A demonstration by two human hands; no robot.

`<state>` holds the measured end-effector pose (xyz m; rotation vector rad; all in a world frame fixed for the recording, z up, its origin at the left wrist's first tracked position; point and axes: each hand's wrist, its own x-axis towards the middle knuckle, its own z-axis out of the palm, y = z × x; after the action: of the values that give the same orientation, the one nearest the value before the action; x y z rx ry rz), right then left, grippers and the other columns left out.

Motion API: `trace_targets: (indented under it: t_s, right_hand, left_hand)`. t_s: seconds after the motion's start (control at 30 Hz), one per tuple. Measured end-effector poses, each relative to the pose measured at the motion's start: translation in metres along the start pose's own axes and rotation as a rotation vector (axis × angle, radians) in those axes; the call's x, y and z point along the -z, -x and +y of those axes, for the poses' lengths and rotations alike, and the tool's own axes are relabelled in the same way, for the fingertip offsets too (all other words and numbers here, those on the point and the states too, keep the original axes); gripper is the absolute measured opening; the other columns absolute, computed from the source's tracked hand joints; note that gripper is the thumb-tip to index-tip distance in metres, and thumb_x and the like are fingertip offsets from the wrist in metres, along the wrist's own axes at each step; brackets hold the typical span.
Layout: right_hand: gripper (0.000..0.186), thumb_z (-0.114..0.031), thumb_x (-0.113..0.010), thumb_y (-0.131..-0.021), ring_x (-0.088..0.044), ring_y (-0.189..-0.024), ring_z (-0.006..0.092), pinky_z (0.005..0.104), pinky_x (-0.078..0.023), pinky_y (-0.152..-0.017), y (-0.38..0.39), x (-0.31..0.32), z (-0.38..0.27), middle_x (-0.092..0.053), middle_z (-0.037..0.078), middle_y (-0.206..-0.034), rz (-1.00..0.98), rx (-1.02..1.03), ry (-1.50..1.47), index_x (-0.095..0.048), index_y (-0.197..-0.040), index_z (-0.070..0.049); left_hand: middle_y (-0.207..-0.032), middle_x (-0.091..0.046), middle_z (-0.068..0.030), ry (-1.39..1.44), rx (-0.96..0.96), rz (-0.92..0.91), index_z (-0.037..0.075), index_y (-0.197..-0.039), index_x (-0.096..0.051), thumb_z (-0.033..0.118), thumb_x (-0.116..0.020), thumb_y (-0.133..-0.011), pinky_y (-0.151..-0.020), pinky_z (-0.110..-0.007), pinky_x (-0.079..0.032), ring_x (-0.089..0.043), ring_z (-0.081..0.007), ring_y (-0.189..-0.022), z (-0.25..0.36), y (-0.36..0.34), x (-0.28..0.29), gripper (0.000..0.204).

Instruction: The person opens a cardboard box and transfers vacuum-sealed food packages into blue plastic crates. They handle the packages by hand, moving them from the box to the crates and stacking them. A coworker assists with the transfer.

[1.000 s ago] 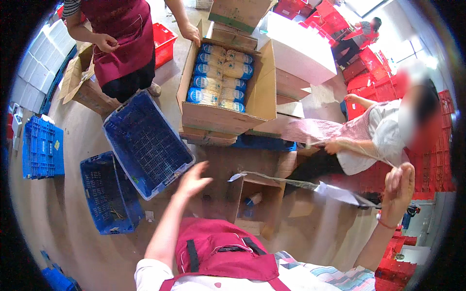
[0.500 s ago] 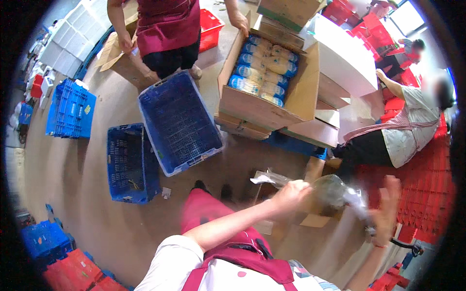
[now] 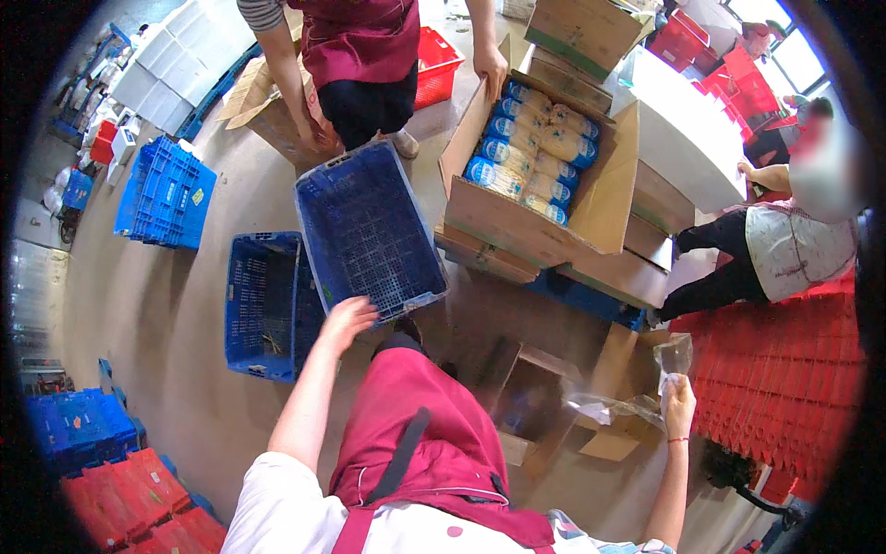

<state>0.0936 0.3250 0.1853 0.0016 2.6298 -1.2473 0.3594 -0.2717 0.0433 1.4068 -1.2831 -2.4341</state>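
My left hand [image 3: 349, 321] is empty, its fingers stretched out at the near edge of a blue mesh crate [image 3: 374, 231]; I cannot tell whether they touch it. That crate rests tilted, partly over a second blue crate [image 3: 263, 309], and its inside shows no goods. On the right, my right hand [image 3: 678, 406] is closed around a clear crumpled plastic bag [image 3: 637, 406], which trails over an open cardboard box [image 3: 531, 392] on the floor. Beyond stands an open carton [image 3: 517, 226] holding several clear-and-blue packs of pale, thin-stemmed mushrooms [image 3: 535, 152].
A co-worker in a maroon apron [image 3: 360, 42] stands across, one hand [image 3: 491, 66] on the carton's edge. Another person [image 3: 798, 245] works at right beside stacked red crates [image 3: 775, 360]. A blue crate stack [image 3: 166, 194] stands left; red crates [image 3: 120, 494] lie lower left.
My left hand has let go of the plastic bag and moved left to the blue crate. My right hand has closed on the bag. The co-worker at right has shifted, and my view has moved.
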Motion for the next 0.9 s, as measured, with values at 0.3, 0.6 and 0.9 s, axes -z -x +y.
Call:
trace_targets:
  t_s: [0.3,0.6,0.9]
  right_hand:
    - [0.013,-0.008,-0.057,-0.088,-0.052,-0.066,0.0091,0.0263,-0.046,-0.063,0.000,-0.093,-0.061,-0.059,0.008,-0.071,-0.179,0.175,0.219,-0.059,-0.100,-0.003]
    - [0.013,-0.008,-0.061,-0.082,-0.054,-0.057,0.0155,0.0287,-0.046,-0.056,0.040,-0.084,0.014,-0.059,0.011,-0.066,-0.185,0.086,0.473,-0.062,-0.095,-0.003]
    - [0.020,-0.018,-0.062,-0.083,-0.067,-0.076,0.0272,0.0342,-0.053,-0.069,0.144,-0.093,0.037,-0.066,0.017,-0.081,-0.257,-0.207,0.548,-0.062,-0.099,-0.006]
  left_hand:
    - [-0.087,-0.065,-0.0138,0.083,0.308,0.341,0.002,-0.101,-0.059,0.024,-0.053,-0.088,-0.067,-0.038,-0.054,-0.064,-0.0256,-0.077,-0.130,-0.073,0.070,0.026]
    - [-0.102,-0.058,-0.0104,1.160,0.095,0.259,0.010,-0.110,-0.055,0.041,-0.055,-0.090,-0.095,-0.045,-0.039,-0.052,-0.0284,-0.100,-0.229,-0.193,0.041,0.037]
    - [-0.061,-0.049,-0.0004,1.272,-0.031,0.578,0.015,-0.071,-0.050,0.038,-0.060,-0.077,-0.067,-0.039,-0.046,-0.048,-0.0180,-0.061,-0.208,-0.221,0.001,0.026]
